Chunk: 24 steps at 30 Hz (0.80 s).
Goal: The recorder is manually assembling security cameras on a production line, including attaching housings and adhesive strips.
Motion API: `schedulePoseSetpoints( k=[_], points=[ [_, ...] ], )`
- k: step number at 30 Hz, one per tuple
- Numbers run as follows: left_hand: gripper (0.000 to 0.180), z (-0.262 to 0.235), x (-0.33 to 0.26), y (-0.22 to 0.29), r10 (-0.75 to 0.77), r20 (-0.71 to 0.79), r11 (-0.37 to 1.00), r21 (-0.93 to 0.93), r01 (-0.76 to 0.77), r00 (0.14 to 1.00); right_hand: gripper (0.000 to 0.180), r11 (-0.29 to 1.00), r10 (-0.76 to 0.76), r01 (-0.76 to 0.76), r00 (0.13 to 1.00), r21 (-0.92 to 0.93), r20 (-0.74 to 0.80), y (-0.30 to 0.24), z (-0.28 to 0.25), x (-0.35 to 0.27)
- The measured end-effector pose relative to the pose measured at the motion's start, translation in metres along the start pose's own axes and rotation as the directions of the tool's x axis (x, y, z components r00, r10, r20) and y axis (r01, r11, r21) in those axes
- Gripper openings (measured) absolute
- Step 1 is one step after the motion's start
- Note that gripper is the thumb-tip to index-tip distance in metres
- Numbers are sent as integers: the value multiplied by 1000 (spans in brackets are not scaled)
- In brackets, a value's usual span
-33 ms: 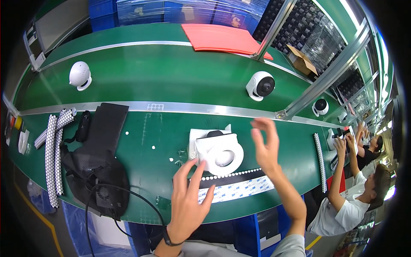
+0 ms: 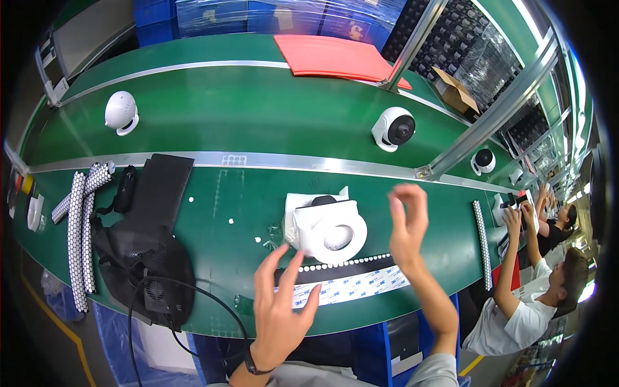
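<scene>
A long strip of backing paper [image 2: 351, 284], white with blue print and a row of white dots along its dark upper edge, lies between the left hand [image 2: 278, 309] and right hand [image 2: 407, 226]. A brown cardboard box [image 2: 455, 92] sits well beyond the right hand.

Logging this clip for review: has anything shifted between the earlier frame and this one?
Nothing visibly changed. The left hand hovers open over the strip of white dots, the right hand is raised beside the white round device, and neither holds anything.
</scene>
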<state>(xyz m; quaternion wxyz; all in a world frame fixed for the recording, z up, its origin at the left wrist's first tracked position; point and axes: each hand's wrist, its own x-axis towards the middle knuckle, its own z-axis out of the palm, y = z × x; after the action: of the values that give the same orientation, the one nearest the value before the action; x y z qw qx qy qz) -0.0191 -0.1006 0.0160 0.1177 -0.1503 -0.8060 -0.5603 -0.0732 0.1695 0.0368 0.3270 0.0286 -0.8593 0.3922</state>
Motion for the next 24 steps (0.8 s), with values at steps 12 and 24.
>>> schedulePoseSetpoints(
  k=[12, 24],
  points=[
    [40, -11, -11, -35, -155, 197, 953, 290, 93, 968, 44, 879, -318, 462, 751, -116, 578, -78, 48, -98],
    [17, -23, -19, -40, 2, 107, 988, -151, 14, 994, 23, 993, -56, 110, 765, -44, 641, -83, 19, -78]
  ],
)
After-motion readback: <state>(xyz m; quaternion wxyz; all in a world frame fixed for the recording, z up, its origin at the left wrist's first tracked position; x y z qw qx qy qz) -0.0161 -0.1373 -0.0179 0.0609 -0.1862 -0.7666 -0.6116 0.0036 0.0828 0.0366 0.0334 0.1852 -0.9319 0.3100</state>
